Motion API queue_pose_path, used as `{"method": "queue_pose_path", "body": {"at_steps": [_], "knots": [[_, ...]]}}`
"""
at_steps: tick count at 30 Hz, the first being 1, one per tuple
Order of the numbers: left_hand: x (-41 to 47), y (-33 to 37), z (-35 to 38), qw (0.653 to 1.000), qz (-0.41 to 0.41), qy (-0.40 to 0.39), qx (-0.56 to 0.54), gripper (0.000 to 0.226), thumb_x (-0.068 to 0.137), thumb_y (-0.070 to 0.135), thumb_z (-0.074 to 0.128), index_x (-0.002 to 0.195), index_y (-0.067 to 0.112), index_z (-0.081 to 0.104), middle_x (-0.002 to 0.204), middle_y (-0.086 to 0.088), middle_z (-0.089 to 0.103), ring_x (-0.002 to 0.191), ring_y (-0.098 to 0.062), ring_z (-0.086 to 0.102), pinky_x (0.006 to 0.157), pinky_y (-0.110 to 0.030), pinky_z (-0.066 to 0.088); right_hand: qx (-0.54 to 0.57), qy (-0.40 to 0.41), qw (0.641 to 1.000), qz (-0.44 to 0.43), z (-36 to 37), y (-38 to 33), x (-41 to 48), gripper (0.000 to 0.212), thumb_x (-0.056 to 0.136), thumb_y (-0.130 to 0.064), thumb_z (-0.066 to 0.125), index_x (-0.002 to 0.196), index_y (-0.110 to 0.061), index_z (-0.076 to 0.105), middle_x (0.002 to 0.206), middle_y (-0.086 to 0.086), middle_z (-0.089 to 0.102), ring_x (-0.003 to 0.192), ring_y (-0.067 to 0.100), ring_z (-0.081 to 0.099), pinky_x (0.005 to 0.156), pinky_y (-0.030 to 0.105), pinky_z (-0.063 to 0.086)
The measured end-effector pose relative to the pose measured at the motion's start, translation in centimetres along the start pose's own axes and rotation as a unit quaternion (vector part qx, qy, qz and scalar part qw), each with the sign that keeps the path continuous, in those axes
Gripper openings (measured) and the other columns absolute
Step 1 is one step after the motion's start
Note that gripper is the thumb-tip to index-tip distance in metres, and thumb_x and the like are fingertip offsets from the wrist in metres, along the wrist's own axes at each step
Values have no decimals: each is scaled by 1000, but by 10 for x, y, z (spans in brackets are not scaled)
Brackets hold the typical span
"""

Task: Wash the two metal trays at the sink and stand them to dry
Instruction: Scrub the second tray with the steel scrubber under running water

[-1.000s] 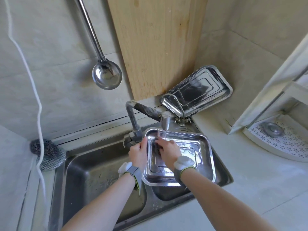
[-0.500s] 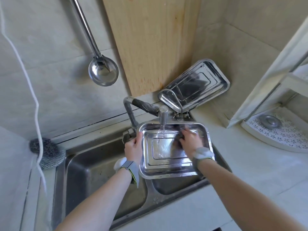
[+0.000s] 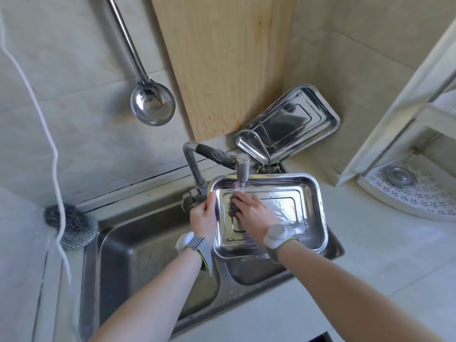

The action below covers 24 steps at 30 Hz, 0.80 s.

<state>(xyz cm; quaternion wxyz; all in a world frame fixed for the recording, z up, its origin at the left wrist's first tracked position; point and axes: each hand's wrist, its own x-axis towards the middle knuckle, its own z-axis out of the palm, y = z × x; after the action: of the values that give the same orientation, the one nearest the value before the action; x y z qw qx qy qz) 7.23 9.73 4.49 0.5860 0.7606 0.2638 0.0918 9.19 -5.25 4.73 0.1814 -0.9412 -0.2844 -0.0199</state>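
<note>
Item 1: rectangular stainless-steel tray (image 3: 309,196), hollow side up, held over the right basin of the double-bowl steel sink (image 3: 138,255), directly beneath the spout of the grey metal tap (image 3: 243,169). A thin stream of water falls onto its far left corner, and a film of water lies on its floor.

Item 2: left hand (image 3: 203,218), gripping the tray's left rim, thumb over the edge.

Item 3: right hand (image 3: 251,211), inside the tray, fingers laid fairly flat and pressing a dark scouring pad (image 3: 233,206) against the left part of the floor.

Item 4: second rectangular steel tray (image 3: 291,122), standing tilted on the pale desk (image 3: 370,267) behind the sink, leaning into the wall corner beside a tall pale wooden board (image 3: 222,58).

Item 5: steel ladle (image 3: 153,104), hanging bowl down against the tiled wall.

Item 6: round steel-wool scourer (image 3: 71,225), at the sink's left edge, crossed by a white cord (image 3: 49,144).

Item 7: white patterned corner shelf (image 3: 419,201), far right, carrying a round metal sink plug (image 3: 399,177).
</note>
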Motion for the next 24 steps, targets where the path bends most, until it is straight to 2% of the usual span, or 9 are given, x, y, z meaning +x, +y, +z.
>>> {"method": "queue_pose_path", "body": {"at_steps": [3, 7, 9, 12, 14, 17, 19, 21, 24], "knots": [[-4, 3, -1, 999, 27, 12, 17, 58, 92, 45, 55, 51, 12, 30, 52, -4, 27, 56, -13, 23, 54, -30, 22, -23, 8, 999, -24, 4, 0, 6, 29, 80, 1, 64, 106, -12, 67, 127, -3, 61, 78, 21, 49, 77, 29, 49], [-5, 6, -4, 997, 58, 12, 43, 58, 93, 44, 55, 51, 13, 29, 52, -5, 24, 53, -11, 21, 49, -26, 19, -45, 18, 998, -46, 11, -9, 4, 44, 59, -4, 81, 99, -18, 72, 115, -7, 68, 71, 14, 56, 74, 21, 47], [-5, 6, -4, 997, 63, 12, 46, 58, 93, 43, 54, 50, 9, 33, 50, -5, 25, 51, -11, 22, 46, -23, 20, -58, 12, 995, -75, 11, -17, 4, 45, 61, -4, 78, 103, -17, 72, 117, -4, 68, 73, 13, 59, 78, 20, 46], [-6, 6, -2, 997, 59, 12, 52, 57, 93, 42, 55, 49, 10, 38, 46, 0, 28, 48, -11, 26, 46, -22, 23, -15, 44, 999, -12, 10, -12, 12, 47, 56, 1, 82, 98, -17, 71, 114, -4, 69, 65, 16, 56, 71, 19, 47], [-6, 4, -1, 996, 59, 9, 60, 56, 93, 43, 55, 46, 15, 40, 41, 3, 32, 46, -10, 29, 47, -22, 26, -60, 49, 997, -23, 11, -14, 14, 42, 56, 0, 80, 94, -15, 70, 109, -1, 70, 71, 18, 62, 75, 22, 42], [-10, 1, -1, 997, 48, -5, 54, 52, 93, 44, 55, 44, 26, 46, 38, 6, 42, 43, -5, 39, 46, -17, 31, -86, 20, 991, -96, 15, -17, 11, 40, 67, 1, 61, 105, -11, 66, 116, 3, 67, 86, 20, 61, 85, 25, 35], [-12, -2, 0, 998, 41, -6, 57, 57, 92, 48, 53, 47, 16, 43, 41, 3, 37, 45, -9, 33, 50, -25, 30, -61, 49, 996, -47, 14, -16, 11, 38, 62, 1, 66, 97, -15, 69, 110, -2, 69, 77, 15, 58, 76, 21, 41], [-12, -4, -1, 998, 30, -1, 59, 61, 92, 50, 52, 53, 4, 47, 45, 2, 39, 50, -14, 33, 52, -29, 30, -43, 40, 997, -59, 14, -21, 11, 32, 62, 2, 69, 90, -14, 68, 102, -1, 69, 78, 15, 61, 76, 24, 38], [-10, -2, -6, 999, 20, 22, 38, 62, 92, 47, 54, 55, -3, 46, 52, -9, 37, 56, -18, 30, 54, -30, 29, -31, -17, 993, -111, 20, -22, 4, 36, 73, 2, 64, 108, -10, 65, 119, 3, 64, 89, 22, 60, 86, 31, 45]]}}
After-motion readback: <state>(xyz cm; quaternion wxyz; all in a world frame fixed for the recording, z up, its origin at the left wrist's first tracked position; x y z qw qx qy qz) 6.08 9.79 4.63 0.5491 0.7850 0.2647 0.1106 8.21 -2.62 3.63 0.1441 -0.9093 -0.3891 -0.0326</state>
